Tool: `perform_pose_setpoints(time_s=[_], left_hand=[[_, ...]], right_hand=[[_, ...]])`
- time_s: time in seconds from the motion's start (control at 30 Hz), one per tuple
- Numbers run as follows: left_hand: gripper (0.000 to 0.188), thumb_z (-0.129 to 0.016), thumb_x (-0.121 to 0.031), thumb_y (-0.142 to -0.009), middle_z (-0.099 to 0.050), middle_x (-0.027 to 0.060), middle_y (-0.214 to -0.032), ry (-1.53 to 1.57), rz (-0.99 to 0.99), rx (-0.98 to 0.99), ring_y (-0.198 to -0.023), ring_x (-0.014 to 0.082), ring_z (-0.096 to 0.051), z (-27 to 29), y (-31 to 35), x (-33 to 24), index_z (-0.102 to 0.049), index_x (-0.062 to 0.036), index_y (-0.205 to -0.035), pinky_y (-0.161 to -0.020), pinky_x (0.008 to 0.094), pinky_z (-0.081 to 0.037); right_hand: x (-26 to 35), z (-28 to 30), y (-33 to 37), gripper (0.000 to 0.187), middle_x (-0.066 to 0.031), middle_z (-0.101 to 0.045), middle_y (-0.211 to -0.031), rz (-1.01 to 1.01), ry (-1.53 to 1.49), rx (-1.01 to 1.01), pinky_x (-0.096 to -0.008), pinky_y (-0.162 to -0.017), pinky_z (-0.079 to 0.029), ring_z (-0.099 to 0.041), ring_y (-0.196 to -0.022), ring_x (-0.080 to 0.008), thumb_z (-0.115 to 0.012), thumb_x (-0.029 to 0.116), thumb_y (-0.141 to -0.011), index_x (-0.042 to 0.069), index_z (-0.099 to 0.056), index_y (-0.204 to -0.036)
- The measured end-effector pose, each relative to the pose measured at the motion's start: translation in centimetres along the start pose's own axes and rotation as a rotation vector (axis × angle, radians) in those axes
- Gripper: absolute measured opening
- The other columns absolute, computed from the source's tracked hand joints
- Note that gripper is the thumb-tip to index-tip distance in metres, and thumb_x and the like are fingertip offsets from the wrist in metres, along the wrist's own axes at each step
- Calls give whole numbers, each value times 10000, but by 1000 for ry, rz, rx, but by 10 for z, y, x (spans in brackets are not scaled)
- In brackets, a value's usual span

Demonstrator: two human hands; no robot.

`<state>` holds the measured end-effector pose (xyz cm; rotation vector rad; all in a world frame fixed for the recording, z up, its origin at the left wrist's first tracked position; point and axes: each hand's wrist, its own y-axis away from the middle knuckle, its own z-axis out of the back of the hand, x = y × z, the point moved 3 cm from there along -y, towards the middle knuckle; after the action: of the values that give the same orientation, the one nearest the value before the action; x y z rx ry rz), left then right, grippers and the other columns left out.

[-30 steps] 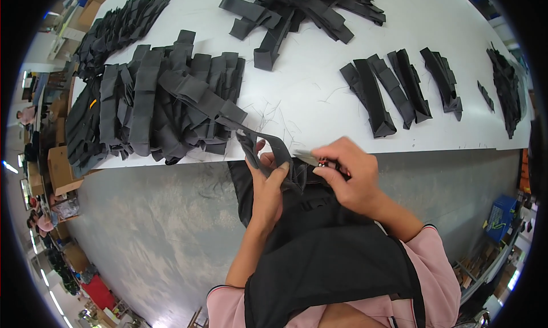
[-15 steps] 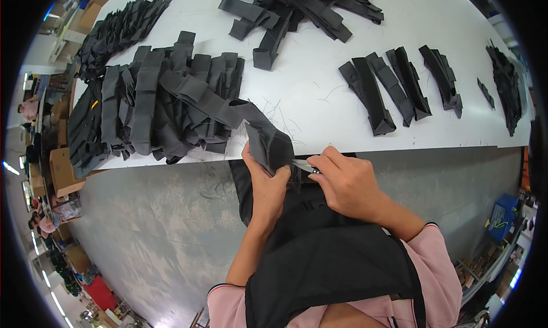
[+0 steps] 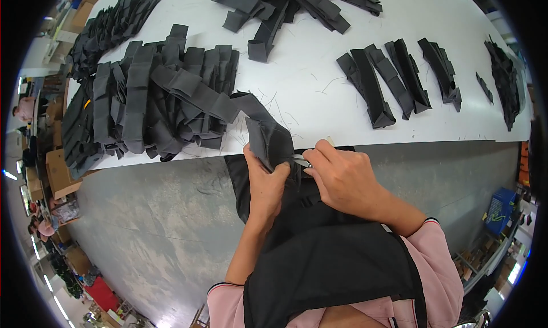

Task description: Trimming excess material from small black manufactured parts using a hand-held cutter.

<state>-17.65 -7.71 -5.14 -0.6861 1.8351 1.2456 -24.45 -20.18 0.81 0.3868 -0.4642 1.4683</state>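
Observation:
My left hand (image 3: 266, 186) is closed on a dark grey folded fabric strip (image 3: 273, 138) at the table's front edge. Its thumb presses the strip's near end, and the far end reaches back over the tabletop towards a pile of similar strips. In my right hand (image 3: 347, 180) is a pair of thread snips (image 3: 299, 161), mostly hidden by the fingers. Their metal blades point left and meet the strip's edge just beside my left thumb. Whether the blades are closed on a thread cannot be made out.
A heap of dark strips (image 3: 137, 105) covers the white table's (image 3: 302, 108) left side, with another pile (image 3: 308, 5) at the back. Several folded strips (image 3: 371, 91) lie spread on the right, near a dark bundle (image 3: 505, 85). Loose threads litter the top. A black apron (image 3: 331, 265) covers my front.
The snips have moved slightly left, closer in against the strip, and their blades show less now. My left hand keeps its hold. The whole view has shifted a little.

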Motion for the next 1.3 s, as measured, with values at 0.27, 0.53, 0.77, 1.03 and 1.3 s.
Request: perform_pose_setpoints(time_s=[0.27, 0.53, 0.77, 1.03, 1.3], left_hand=[[506, -536, 31, -708, -480, 84, -1001, 31, 12, 0, -859, 119, -474, 3, -5, 4, -363, -2, -1182, -739, 228, -420], [504, -531, 40, -704, -505, 80, -983, 59, -9, 12, -825, 108, -487, 2, -6, 2, -388, 12, -1186, -721, 217, -419], [503, -531, 52, -705, -510, 78, -1005, 41, 9, 12, -838, 109, -497, 4, -6, 2, -399, 14, -1189, -733, 215, -419], [536, -524, 79, -714, -515, 83, -1059, 135, 83, 91, -898, 114, -523, 7, -6, 2, -393, 19, -1231, -788, 241, -436], [569, -538, 64, -707, -497, 104, -1130, 186, 109, 84, -978, 133, -516, 10, -9, 5, -376, 33, -1252, -849, 253, -423]], right_hand=[[-4, -2, -2, 162, -71, -514, -797, -6, -52, -24, -333, -476, -424, -572, -564, -244, -651, 99, -752, 38, -548, -861], [-1, 4, -2, 157, -82, -500, -785, -8, -18, -25, -328, -462, -425, -565, -546, -244, -639, 112, -761, 31, -511, -804], [0, 3, -3, 167, -78, -511, -802, -14, -5, 19, -331, -482, -430, -569, -562, -239, -648, 98, -756, 31, -535, -859], [-1, -1, -4, 205, -69, -525, -817, -9, -82, -5, -333, -504, -434, -574, -579, -237, -656, 87, -751, 42, -573, -933], [-4, 6, 1, 172, -66, -513, -817, -18, -82, -86, -336, -492, -429, -571, -573, -240, -641, 104, -751, 52, -557, -892]])
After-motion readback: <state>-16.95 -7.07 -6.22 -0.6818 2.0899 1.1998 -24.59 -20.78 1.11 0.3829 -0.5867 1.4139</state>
